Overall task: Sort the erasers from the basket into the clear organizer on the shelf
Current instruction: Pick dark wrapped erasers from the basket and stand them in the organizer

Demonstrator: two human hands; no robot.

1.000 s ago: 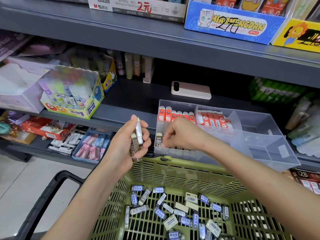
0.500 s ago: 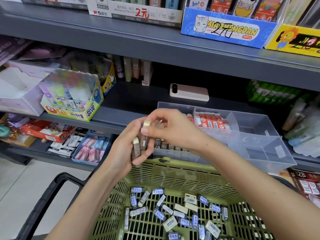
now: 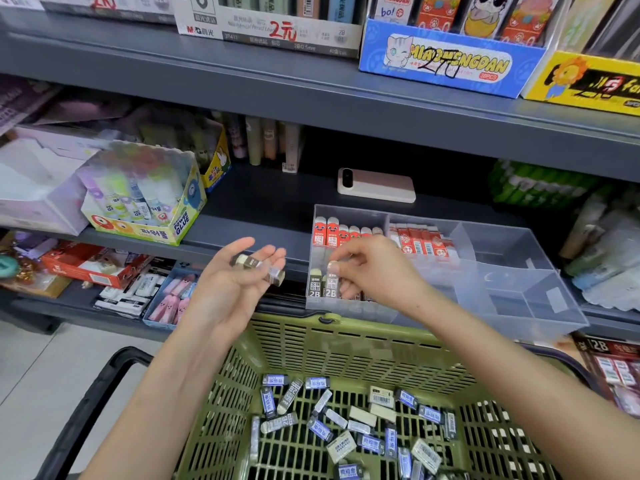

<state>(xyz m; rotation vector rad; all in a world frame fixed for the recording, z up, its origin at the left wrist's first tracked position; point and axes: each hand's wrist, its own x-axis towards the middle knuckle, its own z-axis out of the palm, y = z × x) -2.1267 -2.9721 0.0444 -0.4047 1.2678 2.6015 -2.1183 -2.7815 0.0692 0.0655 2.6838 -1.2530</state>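
Hands: your left hand (image 3: pixel 228 282) lies palm up with the fingers nearly straight, clamping nothing. A few spare erasers (image 3: pixel 259 266) only rest across the fingers, and one is out near the fingertips. Your right hand (image 3: pixel 374 271) pinches one eraser (image 3: pixel 331 271) upright between thumb and fingertips. It is low in the front-left compartment of the clear organizer (image 3: pixel 502 296), just beside a standing "2B" eraser.

Risk 1: the spare erasers are unsecured. Any tilt of the left palm while you watch the right hand likely rolls the outer one off. The palm hovers near the far left corner of the basket (image 3: pixel 346 327), so a drop may miss it.

Risk 2: if you let go before the pinched eraser is seated on the floor of the compartment, it probably tips. Its neighbours stand on end, so one lean could topple the row.

Risk 3: wrong compartment. The red erasers (image 3: pixel 332 233) fill the slot behind, and red-and-white ones sit to the right. A hurried placement mixes the kinds.

Risk 4: the organizer looks like light plastic and sits at the front of the shelf (image 3: pixel 242 230), just above the basket. A wrist dragging on its wall could shift it forward.

Many loose erasers (image 3: pixel 346 420) lie in the basket, so I judge the task far from done.
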